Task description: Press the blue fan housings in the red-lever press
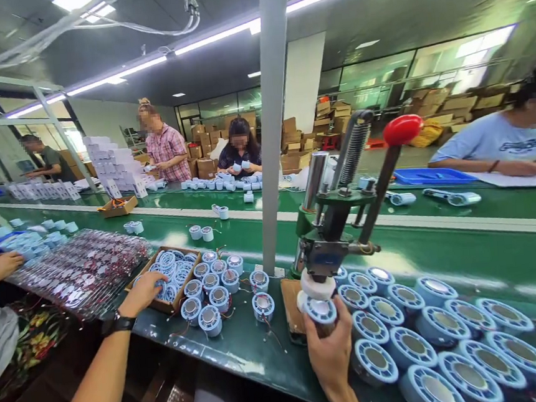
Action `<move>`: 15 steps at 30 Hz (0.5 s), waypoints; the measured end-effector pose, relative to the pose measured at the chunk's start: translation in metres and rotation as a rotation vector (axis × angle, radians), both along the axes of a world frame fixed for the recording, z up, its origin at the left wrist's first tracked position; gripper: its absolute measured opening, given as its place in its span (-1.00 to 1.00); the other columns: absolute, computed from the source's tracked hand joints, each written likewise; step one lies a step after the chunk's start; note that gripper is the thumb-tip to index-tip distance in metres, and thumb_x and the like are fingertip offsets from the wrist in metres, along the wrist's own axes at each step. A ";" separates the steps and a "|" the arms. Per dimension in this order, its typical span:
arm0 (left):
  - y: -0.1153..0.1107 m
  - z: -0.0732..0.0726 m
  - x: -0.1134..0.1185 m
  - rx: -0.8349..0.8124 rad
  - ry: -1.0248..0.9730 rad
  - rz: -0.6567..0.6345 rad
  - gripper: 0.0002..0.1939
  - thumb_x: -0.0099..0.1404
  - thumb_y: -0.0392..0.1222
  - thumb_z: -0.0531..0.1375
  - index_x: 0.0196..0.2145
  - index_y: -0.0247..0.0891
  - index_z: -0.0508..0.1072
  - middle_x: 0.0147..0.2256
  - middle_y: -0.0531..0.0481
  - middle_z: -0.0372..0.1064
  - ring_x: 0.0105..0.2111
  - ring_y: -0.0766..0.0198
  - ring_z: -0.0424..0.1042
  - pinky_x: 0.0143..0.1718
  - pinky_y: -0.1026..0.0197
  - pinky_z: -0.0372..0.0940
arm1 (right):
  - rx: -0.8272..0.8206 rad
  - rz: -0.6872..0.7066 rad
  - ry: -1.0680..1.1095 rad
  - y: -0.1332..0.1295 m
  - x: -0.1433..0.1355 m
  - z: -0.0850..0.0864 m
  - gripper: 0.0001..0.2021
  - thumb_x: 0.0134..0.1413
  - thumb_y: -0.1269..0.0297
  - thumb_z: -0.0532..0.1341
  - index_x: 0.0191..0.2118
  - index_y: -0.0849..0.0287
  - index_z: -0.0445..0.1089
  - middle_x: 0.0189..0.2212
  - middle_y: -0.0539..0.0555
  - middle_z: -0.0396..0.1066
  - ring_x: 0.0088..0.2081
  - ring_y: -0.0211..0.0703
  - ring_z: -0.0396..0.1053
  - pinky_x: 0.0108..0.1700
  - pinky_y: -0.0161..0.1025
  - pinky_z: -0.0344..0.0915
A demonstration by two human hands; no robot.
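Note:
My right hand (pixel 329 339) is wrapped round a light-blue round housing (pixel 321 311) with a silvery centre. It sits beneath the white round pressing head (pixel 318 284) of a hand press (pixel 331 245), whose lever ends in a red knob (pixel 402 130). At the left, my left hand (pixel 147 291) reaches into a cardboard box (pixel 168 306) full of thin light-blue rings (pixel 175 268). Its fingers are curled down among the rings, and what they pinch, if anything, is hidden. Several similar housings (pixel 210 281) with wires stand between the box and the press.
Many finished-looking housings (pixel 412 345) crowd the bench right of the press. A grey post (pixel 274 131) rises behind it. Wired parts (pixel 86 273) lie stacked at left, near a co-worker's hand (pixel 2 265). Other people sit across the green conveyor (pixel 175 216).

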State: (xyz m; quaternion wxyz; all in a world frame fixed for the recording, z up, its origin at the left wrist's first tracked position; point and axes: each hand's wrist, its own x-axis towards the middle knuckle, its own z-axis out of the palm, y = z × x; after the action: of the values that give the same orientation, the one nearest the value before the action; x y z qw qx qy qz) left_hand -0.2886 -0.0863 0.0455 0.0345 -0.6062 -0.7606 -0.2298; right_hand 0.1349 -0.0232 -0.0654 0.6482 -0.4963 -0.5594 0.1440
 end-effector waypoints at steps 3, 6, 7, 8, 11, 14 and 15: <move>-0.001 0.001 -0.008 0.033 0.007 0.041 -0.84 0.07 -0.19 0.16 -0.38 -0.21 0.50 -0.27 -0.10 0.59 -0.17 0.02 0.54 0.00 0.02 0.38 | 0.095 0.102 -0.174 -0.041 0.012 -0.009 -0.51 0.18 0.16 0.26 0.18 0.16 0.24 0.05 0.26 0.35 0.08 0.14 0.37 0.05 0.05 0.38; -0.002 0.003 0.001 0.143 0.002 0.143 -0.72 0.19 -0.03 0.06 -0.31 -0.24 0.46 -0.24 -0.06 0.55 -0.14 0.01 0.49 0.04 -0.10 0.34 | 0.111 0.149 -0.205 -0.080 0.032 -0.015 -0.59 0.20 0.25 0.24 0.14 0.11 0.29 0.05 0.23 0.36 0.05 0.08 0.40 0.00 -0.05 0.43; -0.003 0.000 0.011 0.204 -0.003 0.165 -0.70 0.24 0.00 0.02 -0.27 -0.22 0.44 -0.21 0.03 0.53 -0.12 0.05 0.47 0.06 -0.13 0.32 | 0.100 0.127 -0.174 -0.089 0.041 -0.014 -0.60 0.21 0.25 0.23 0.15 0.10 0.28 0.07 0.23 0.35 0.06 0.08 0.40 -0.01 -0.06 0.43; -0.004 -0.005 0.026 0.285 -0.012 0.172 -0.69 0.28 0.03 -0.01 -0.24 -0.17 0.42 -0.20 0.13 0.50 -0.10 0.09 0.45 0.07 -0.14 0.30 | 0.089 0.080 -0.137 -0.094 0.051 -0.011 -0.60 0.22 0.25 0.22 0.16 0.10 0.27 0.09 0.24 0.33 0.08 0.08 0.38 -0.01 -0.06 0.43; -0.011 -0.034 0.091 0.490 -0.059 -0.039 -0.82 0.33 0.02 0.08 -0.21 0.01 0.44 -0.20 0.28 0.47 -0.13 0.18 0.47 0.05 -0.06 0.36 | 0.074 -0.197 -0.092 -0.090 0.094 0.004 -0.54 0.21 0.21 0.23 0.20 0.11 0.23 0.14 0.26 0.27 0.13 0.12 0.33 0.01 0.01 0.41; -0.023 -0.075 0.165 0.386 -0.092 -0.530 -0.84 0.32 -0.20 0.15 -0.24 0.01 0.53 -0.25 0.11 0.55 -0.20 0.18 0.53 -0.09 0.11 0.47 | 0.056 -0.575 -0.126 -0.076 0.155 0.017 -0.44 0.16 0.11 0.25 0.23 0.22 0.25 0.13 0.33 0.26 0.18 0.27 0.25 0.15 0.26 0.25; -0.025 -0.089 0.185 0.354 -0.103 -0.595 -0.80 0.33 -0.25 0.13 -0.25 -0.02 0.54 -0.25 0.06 0.55 -0.21 0.19 0.54 -0.13 0.15 0.49 | 0.047 -0.673 -0.130 -0.071 0.177 0.019 -0.40 0.12 0.09 0.27 0.23 0.26 0.27 0.12 0.36 0.26 0.20 0.34 0.21 0.19 0.33 0.17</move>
State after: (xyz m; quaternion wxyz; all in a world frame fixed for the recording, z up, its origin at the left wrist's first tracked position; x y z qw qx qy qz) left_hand -0.1038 -0.1114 -0.0432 0.0320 -0.7735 -0.4996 -0.3886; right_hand 0.3115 -0.0942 -0.0466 0.6334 -0.6463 -0.4075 -0.1228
